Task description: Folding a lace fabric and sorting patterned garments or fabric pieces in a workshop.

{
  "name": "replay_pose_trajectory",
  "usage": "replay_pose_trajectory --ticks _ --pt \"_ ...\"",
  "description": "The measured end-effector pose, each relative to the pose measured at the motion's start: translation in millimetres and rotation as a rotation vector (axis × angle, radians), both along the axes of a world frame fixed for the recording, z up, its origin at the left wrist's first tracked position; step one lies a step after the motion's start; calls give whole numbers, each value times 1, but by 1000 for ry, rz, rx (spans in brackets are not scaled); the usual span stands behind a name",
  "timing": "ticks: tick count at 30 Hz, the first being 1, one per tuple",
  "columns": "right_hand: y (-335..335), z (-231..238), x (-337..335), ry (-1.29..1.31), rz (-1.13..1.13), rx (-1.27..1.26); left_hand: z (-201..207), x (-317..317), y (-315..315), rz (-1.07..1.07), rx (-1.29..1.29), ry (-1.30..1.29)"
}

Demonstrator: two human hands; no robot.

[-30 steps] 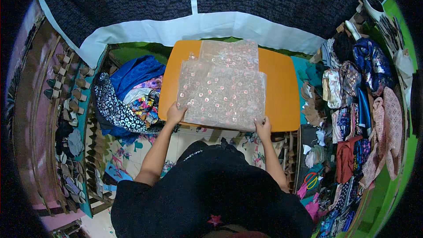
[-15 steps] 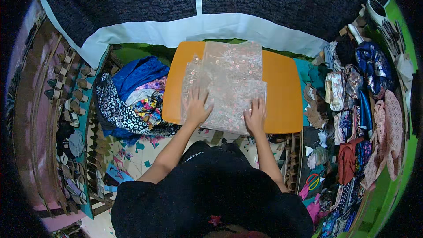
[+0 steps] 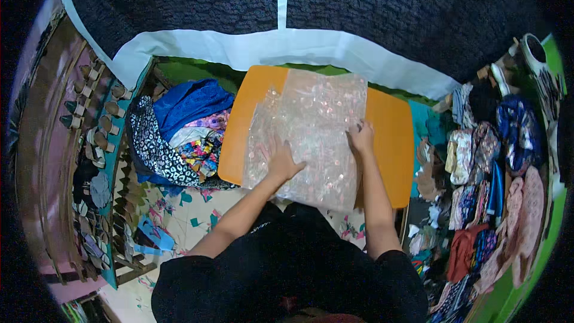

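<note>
on orange tabletop (image 3: 391, 137): sheer sequined fabric (image 3: 323, 143); left hand (image 3: 281, 162) atop, fingers spread; right hand (image 3: 362, 137) at edge, fingers bent, grasp unclear.

Under the left hand (image 3: 281, 160) and the right hand (image 3: 362, 135), the pale sheet (image 3: 326, 158) looks thin and translucent, slightly crinkled, with glossy round spots; whether it is cloth or plastic film cannot be told. The orange tabletop (image 3: 390, 143) just beside the right hand is smooth, with a low sheen like plastic. Left of the grip, the blue cloth (image 3: 191, 101) looks soft and rumpled. Far to the right, the pink cloth (image 3: 529, 224) has a textured surface, and the blue strip (image 3: 495, 188) shines like satin.
</note>
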State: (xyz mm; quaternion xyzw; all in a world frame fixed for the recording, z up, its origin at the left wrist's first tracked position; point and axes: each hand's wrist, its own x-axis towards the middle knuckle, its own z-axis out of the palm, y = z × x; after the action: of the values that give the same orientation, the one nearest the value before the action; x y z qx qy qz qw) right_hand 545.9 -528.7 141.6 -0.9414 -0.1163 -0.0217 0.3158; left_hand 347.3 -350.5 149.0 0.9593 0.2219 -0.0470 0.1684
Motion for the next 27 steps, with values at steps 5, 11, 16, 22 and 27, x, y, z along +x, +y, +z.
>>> replay_pose_trajectory --ticks 5,11,16,22,27 --pt "23 -6 105 420 12 446 -16 14 -9 -86 -27 -71" --pt "36 -24 178 806 -85 882 -27 22 -13 -98 16 3" --pt "36 24 171 791 177 732 -29 29 -15 -71 30 68" --pt "-10 75 50 324 897 186 -46 29 3 13 -201 10" --pt "-66 25 -37 122 892 -316 -71 14 51 467 -1650 -876"
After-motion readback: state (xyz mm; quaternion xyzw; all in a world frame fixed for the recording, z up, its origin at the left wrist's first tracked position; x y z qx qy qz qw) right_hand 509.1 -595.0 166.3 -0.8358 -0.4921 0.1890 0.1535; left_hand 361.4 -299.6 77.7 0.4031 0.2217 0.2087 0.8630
